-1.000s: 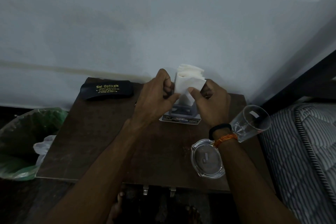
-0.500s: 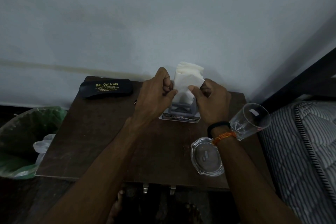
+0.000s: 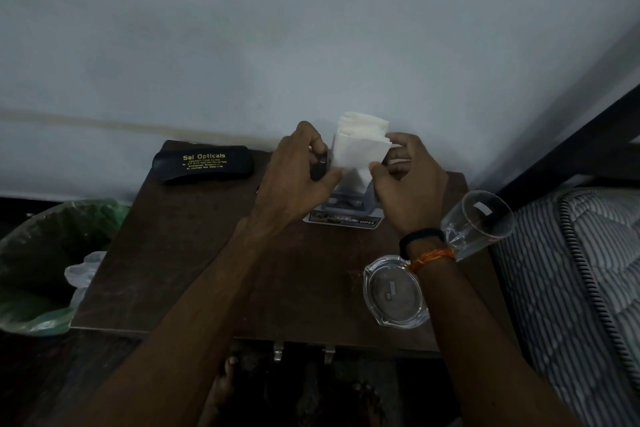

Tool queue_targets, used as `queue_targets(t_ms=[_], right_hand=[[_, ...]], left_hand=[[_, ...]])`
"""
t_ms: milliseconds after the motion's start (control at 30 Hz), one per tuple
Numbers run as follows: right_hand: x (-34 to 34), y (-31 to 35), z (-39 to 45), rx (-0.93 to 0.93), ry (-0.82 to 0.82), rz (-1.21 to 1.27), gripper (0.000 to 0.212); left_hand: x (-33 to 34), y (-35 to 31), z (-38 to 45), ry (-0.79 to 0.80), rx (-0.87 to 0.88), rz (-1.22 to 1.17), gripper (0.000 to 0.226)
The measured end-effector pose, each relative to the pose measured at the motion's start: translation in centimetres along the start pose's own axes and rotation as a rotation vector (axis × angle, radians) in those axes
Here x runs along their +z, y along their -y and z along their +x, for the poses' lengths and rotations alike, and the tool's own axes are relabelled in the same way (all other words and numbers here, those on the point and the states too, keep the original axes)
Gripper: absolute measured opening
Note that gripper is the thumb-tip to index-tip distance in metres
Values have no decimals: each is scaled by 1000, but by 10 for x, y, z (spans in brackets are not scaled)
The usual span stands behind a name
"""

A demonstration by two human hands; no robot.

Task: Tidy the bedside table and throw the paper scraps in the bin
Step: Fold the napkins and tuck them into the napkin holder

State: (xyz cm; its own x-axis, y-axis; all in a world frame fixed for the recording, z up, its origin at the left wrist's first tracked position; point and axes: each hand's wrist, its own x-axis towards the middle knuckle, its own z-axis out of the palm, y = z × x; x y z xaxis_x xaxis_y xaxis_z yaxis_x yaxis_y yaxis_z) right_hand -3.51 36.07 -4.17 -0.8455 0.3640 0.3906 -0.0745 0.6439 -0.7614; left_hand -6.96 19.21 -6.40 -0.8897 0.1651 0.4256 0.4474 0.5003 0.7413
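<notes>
Both hands at napkin stack point(image 3: 360, 149) in grey holder point(image 3: 349, 201), back-centre of bedside table point(image 3: 194, 253) by wall. Left hand point(image 3: 294, 177) and right hand point(image 3: 408, 191) each pinch the front napkin's sides. Spectacle case point(image 3: 202, 164) back-left. Ashtray point(image 3: 394, 291) and glass point(image 3: 474, 225) crowd right edge under right wrist. Green-lined bin point(image 3: 38, 267) left of table; bare tabletop front-left.

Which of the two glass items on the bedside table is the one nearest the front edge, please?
The ashtray, low, round and notched, sits near the table's front edge by the right wrist. The drinking glass is tall and stands further back, toward the mattress.
</notes>
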Motion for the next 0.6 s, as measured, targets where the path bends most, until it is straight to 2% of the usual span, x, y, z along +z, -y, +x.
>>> queue_targets(t_ms=[133,233,333,433,467,533,600], right_hand=[[-10,10,-6,-61,-65,-36,37],[-25,18,-10,-175,-128,-68,31],[-42,18,-16,-268,-214,-106,28],[-60,10,-23,-354,-347,-294,26],[-66,6,-24,-374,-374,-353,25],[-76,-4,-28,-364,-397,-420,25],[-85,-13,-33,-269,-391,-436,31]], left_hand=[[-4,-12,-6,-85,86,40,30],[-7,-29,-13,-58,138,-11,23],[-5,-55,-28,84,181,-95,22],[1,-65,-50,359,206,-25,22],[3,-63,-56,471,186,24,28],[6,-55,-65,671,109,111,58],[7,-48,-73,769,45,152,91]])
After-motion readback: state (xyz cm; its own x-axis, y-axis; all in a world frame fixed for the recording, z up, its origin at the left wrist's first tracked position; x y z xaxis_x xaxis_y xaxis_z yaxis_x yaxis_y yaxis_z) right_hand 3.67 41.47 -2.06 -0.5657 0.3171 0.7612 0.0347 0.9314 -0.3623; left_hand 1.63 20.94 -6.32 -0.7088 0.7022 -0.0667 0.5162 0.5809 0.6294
